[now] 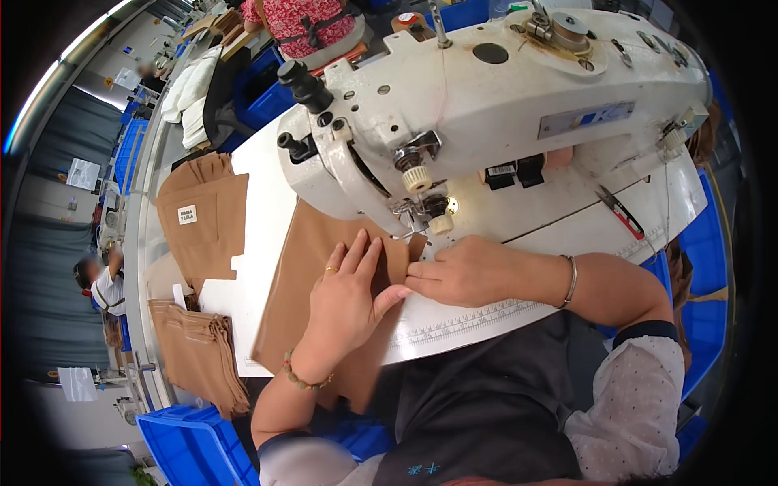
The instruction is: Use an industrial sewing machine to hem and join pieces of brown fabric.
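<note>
A piece of brown fabric (296, 279) lies under the needle area of a white sewing machine (486, 97), and its lower end hangs past the table's near edge. Flat on the fabric rests my left hand (348, 283), fingers stretched out and thumb apart. My right hand (462, 271) is closed at the fabric's right edge, just below the presser foot, pinching that edge between its fingers. The fingertips of the right hand are partly hidden. Both hands are close in front of the needle.
Left on the white table (267, 174) lie a brown fabric stack with a label patch (203, 211) and another brown stack (190, 344). Red-handled thread snips (622, 215) lie at the right. Blue crates (194, 445) stand below. People work in the background.
</note>
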`<move>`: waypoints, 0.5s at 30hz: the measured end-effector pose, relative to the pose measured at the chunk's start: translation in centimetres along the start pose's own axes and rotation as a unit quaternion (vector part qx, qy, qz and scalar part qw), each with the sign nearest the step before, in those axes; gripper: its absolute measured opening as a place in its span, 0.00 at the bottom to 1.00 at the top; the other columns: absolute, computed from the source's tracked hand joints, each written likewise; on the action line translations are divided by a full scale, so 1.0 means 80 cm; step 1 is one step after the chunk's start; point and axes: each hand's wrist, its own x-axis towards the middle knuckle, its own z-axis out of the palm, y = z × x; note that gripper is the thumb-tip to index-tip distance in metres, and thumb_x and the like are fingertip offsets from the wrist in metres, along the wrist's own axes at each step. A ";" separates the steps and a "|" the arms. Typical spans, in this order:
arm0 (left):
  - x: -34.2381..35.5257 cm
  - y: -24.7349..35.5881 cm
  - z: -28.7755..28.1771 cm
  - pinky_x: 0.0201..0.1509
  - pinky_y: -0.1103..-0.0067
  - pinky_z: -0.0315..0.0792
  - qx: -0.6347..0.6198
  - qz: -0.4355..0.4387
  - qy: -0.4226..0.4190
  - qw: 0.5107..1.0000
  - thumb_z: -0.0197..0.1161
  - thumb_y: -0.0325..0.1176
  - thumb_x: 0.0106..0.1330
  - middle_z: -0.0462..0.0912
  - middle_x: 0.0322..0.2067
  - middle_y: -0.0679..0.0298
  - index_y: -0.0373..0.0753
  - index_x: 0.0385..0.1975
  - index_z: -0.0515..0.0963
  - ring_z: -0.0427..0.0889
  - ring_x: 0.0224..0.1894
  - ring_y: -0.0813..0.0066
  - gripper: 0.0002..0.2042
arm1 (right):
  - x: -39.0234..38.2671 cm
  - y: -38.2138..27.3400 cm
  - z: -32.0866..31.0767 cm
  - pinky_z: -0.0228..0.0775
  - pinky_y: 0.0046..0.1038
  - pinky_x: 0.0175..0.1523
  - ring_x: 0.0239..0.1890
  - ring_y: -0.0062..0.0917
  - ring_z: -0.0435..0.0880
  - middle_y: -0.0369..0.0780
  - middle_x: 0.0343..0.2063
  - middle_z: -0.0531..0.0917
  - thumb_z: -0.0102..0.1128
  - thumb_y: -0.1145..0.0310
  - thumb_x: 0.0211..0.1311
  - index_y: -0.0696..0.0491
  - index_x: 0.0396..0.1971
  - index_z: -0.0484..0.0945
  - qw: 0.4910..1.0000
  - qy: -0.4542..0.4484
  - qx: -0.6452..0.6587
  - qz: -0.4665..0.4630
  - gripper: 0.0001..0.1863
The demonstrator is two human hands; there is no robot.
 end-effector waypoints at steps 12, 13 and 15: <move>0.024 -0.001 0.028 0.50 0.70 0.71 -0.044 0.085 0.118 0.988 0.72 0.34 0.60 0.81 0.44 0.62 0.39 0.46 0.82 0.78 0.45 0.62 0.15 | 0.007 -0.002 -0.013 0.68 0.23 0.22 0.24 0.20 0.79 0.34 0.27 0.75 0.61 0.68 0.52 0.51 0.30 0.78 0.994 0.059 -0.088 0.007 0.06; 0.026 0.000 0.027 0.47 0.71 0.72 -0.030 0.092 0.116 0.989 0.71 0.34 0.61 0.81 0.44 0.65 0.40 0.46 0.82 0.77 0.44 0.65 0.14 | 0.011 -0.004 -0.013 0.68 0.23 0.24 0.27 0.21 0.78 0.34 0.27 0.75 0.60 0.68 0.51 0.51 0.29 0.78 0.990 0.097 -0.104 -0.008 0.06; 0.032 0.001 0.023 0.48 0.71 0.72 -0.038 0.101 0.111 0.988 0.71 0.33 0.60 0.81 0.44 0.65 0.40 0.45 0.83 0.78 0.44 0.65 0.14 | 0.012 -0.003 -0.008 0.68 0.23 0.25 0.30 0.21 0.78 0.34 0.26 0.75 0.60 0.68 0.50 0.52 0.28 0.78 0.983 0.134 -0.120 -0.023 0.06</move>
